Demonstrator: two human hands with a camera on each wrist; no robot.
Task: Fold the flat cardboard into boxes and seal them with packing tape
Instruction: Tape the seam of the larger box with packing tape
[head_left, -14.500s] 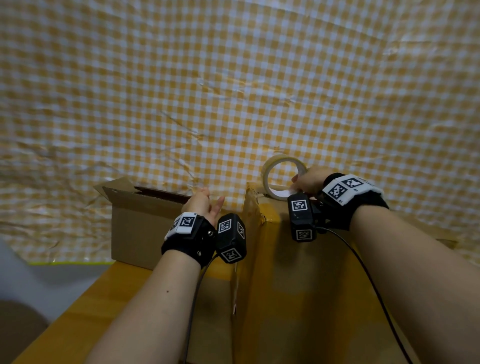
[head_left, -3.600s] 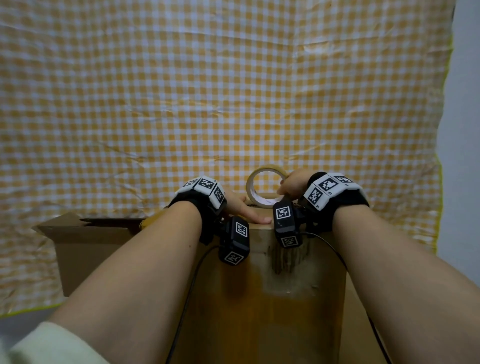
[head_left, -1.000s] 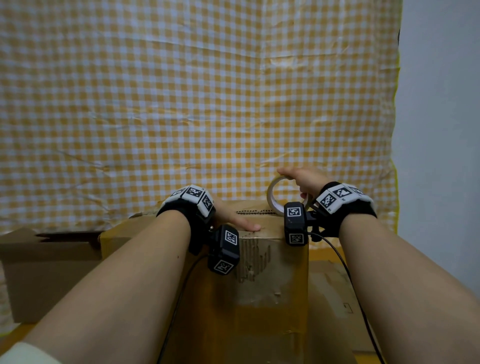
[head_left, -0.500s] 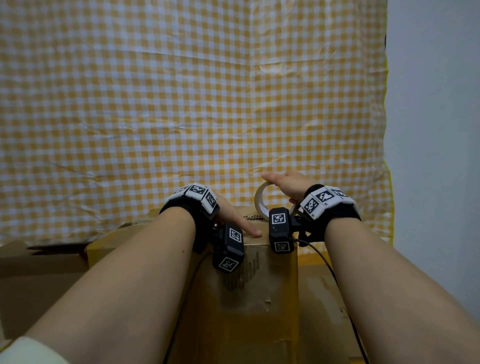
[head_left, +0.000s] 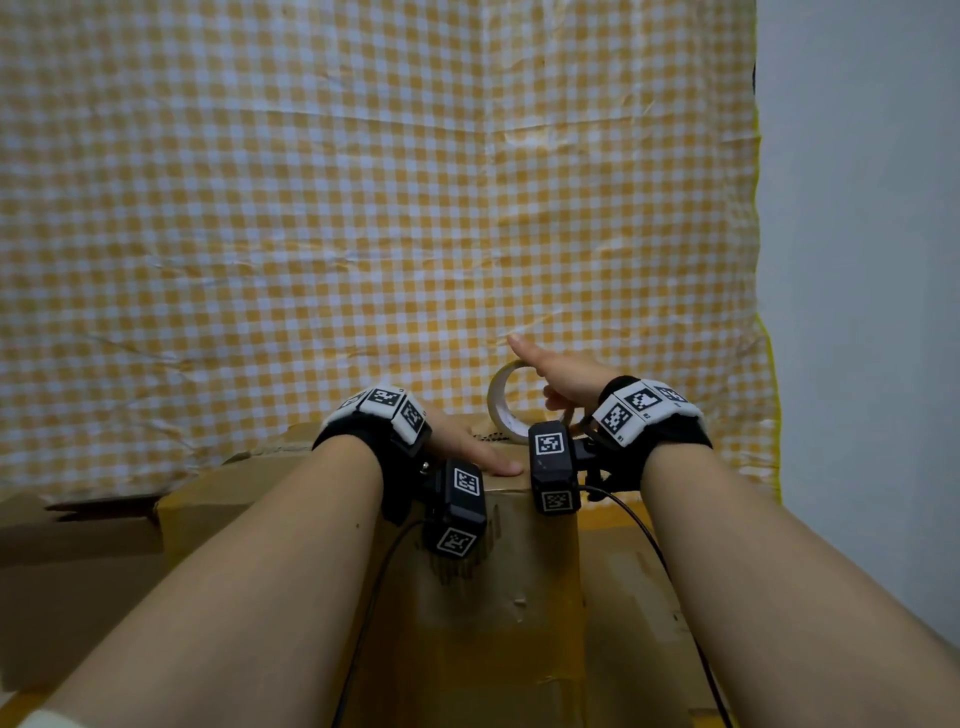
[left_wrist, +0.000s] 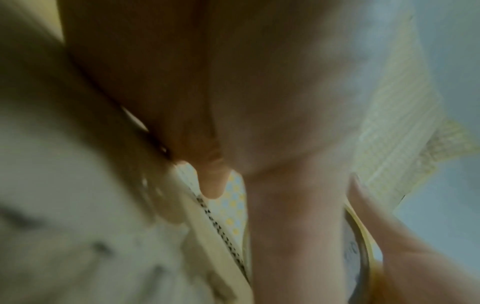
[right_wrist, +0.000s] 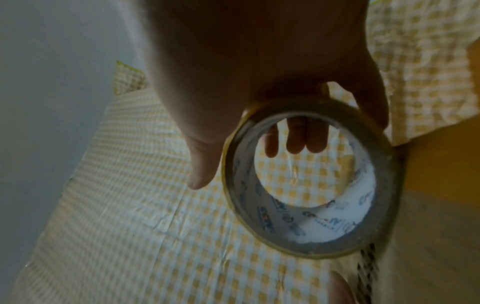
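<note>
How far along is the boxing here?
Done: one box stands folded. In hand: left hand lies flat on its top; right hand holds the tape roll at the far edge. Whether the seam is taped can't be told. Left: another box beside it looks open.

Left hand (head_left: 470, 441) flat, palm down; right hand (head_left: 563, 382) curled, gripping.

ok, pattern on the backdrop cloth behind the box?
Yellow-and-white gingham check on the backdrop cloth; clearest in the head view.
</note>
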